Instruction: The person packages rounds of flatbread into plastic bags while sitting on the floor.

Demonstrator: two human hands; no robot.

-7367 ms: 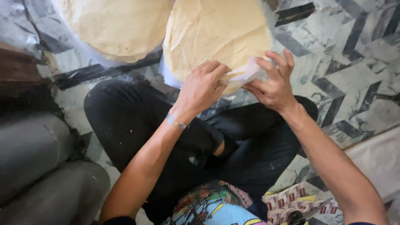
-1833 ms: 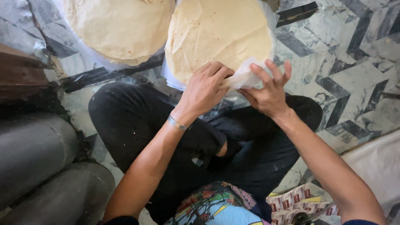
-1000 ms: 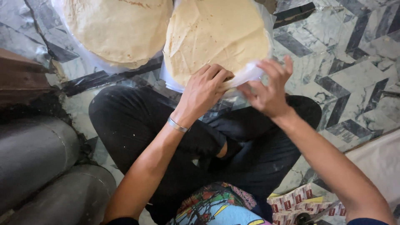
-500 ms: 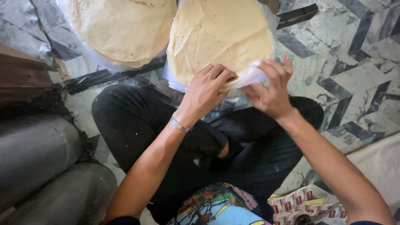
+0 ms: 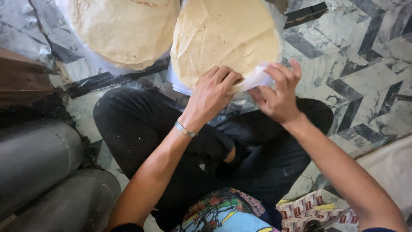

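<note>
- The near stack point(image 5: 223, 38) of thin round flatbreads lies on the patterned floor point(image 5: 365, 64), just ahead of the person's crossed legs point(image 5: 171, 141), inside a clear bag point(image 5: 262, 76).
- The left hand point(image 5: 212, 96) sits on the stack's near edge, fingers curled down and pinched together on the rim of the breads.
- The right hand point(image 5: 279, 94) is just right of that edge, fingers half spread and closed on a fold of the bag.
- To do this well, I judge the left grip should keep the rim flat and light, since breads this thin look likely to tear or crease if squeezed.
- The right hand needs to draw the plastic taut and away from the stack, not up through it, so the film slides and the top bread stays put.
- A second stack point(image 5: 124, 30) lies left of the near stack, touching or nearly so; I cannot tell which. Keep the bag from dragging it.
- Dark rolls point(image 5: 38, 159) lie well left of the stack.
</note>
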